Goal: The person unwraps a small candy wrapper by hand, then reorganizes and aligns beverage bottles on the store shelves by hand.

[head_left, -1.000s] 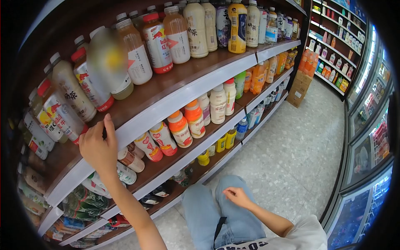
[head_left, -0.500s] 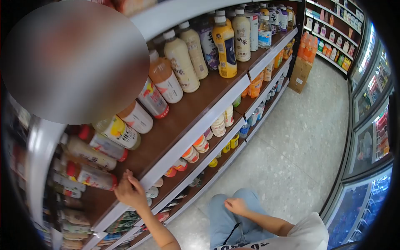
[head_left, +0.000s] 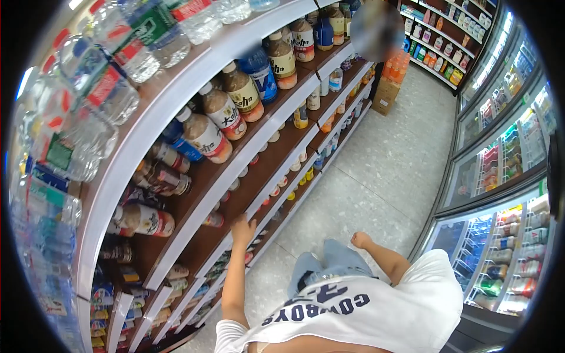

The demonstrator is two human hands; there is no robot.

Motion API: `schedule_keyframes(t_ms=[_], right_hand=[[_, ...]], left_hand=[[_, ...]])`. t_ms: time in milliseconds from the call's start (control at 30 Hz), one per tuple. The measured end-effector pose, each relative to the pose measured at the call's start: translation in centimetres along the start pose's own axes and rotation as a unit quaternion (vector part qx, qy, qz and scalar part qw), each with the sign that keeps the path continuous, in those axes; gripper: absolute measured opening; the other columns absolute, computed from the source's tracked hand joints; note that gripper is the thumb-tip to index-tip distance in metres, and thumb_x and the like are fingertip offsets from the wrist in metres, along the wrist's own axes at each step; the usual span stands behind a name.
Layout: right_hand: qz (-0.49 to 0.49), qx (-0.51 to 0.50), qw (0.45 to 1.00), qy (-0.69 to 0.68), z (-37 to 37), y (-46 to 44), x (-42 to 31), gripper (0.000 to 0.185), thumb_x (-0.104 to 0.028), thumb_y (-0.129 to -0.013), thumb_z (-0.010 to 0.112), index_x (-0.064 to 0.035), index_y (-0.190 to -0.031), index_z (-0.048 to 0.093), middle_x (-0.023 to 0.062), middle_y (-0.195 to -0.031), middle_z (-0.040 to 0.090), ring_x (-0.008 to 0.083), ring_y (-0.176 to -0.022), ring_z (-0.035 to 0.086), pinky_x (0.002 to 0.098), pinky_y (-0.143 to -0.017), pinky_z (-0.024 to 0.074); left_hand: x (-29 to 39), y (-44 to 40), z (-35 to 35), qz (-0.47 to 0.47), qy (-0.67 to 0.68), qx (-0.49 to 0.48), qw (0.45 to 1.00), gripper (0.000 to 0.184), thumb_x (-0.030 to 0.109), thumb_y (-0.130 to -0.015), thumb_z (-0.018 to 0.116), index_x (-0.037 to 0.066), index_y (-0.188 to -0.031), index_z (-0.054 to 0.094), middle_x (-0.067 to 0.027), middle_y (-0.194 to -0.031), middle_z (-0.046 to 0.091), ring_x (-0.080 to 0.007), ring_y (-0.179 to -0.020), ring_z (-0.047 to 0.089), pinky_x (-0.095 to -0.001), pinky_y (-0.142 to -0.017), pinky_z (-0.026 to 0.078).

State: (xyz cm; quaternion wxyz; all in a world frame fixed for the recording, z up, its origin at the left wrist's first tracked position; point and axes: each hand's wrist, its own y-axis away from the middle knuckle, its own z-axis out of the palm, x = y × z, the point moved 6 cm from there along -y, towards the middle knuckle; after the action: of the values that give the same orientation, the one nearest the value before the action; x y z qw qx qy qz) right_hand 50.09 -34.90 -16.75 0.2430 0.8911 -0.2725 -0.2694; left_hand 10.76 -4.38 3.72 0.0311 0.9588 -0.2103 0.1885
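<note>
My left hand [head_left: 242,229] is at the pale front edge of a brown shelf [head_left: 250,194], fingers apart and resting on or right beside that edge; no object shows in it. On this shelf, close by, lies a small bottle with a red-and-white label [head_left: 213,219]. One shelf higher stand brown drink bottles with white caps [head_left: 206,138]. My right hand [head_left: 361,239] hangs over the floor beside my jeans, its fingers curled in and nothing visible in them.
Large clear water bottles [head_left: 123,44] fill the top shelf at left. Glass-door fridges [head_left: 500,247] line the right side, across a grey floor [head_left: 353,194]. A cardboard box [head_left: 385,97] with orange bottles stands at the shelf's far end.
My view has risen, bringing the top shelf and more of my shirt into sight. My right hand has left my knee and hangs to its right. My left hand remains by a shelf edge.
</note>
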Motion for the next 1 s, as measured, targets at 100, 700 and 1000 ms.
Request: schedule_keyframes(t_ms=[100,700,1000], right_hand=[[-0.002,-0.038,0.999,0.0,0.2,-0.8,5.8,0.03,-0.031,-0.079,0.057,-0.0056,-0.076,0.073,0.0121,-0.069,0.071,0.0243,-0.061,0.069,0.0374,-0.062,0.0561],[-0.415,0.273,0.867,-0.042,-33.4,-13.7,-35.8,0.019,-0.022,-0.086,0.061,-0.0074,-0.098,0.065,0.017,-0.08,0.067,0.0391,-0.077,0.064,0.0474,-0.068,0.0513],[-0.616,0.426,0.658,0.083,-39.7,-19.8,-45.7,0.021,-0.024,-0.084,0.065,-0.0062,-0.095,0.067,0.0162,-0.087,0.068,0.0372,-0.082,0.065,0.0455,-0.072,0.0517]], left_hand=[[6.9,5.1,-1.7,0.105,0.124,0.031,0.986,0.035,0.026,-0.084,0.063,0.001,-0.109,0.062,-0.0205,-0.107,0.066,-0.04,-0.1,0.061,-0.0473,-0.089,0.047],[-4.9,43.2,21.4,-0.493,0.181,-0.301,0.796,0.064,0.056,-0.086,0.057,-0.004,-0.107,0.063,-0.0267,-0.103,0.067,-0.043,-0.095,0.065,-0.0499,-0.082,0.052],[14.0,9.6,11.9,-0.322,0.446,0.103,0.829,0.049,0.032,-0.096,0.059,-0.002,-0.129,0.052,-0.0192,-0.115,0.064,-0.0237,-0.108,0.061,-0.0339,-0.092,0.047]])
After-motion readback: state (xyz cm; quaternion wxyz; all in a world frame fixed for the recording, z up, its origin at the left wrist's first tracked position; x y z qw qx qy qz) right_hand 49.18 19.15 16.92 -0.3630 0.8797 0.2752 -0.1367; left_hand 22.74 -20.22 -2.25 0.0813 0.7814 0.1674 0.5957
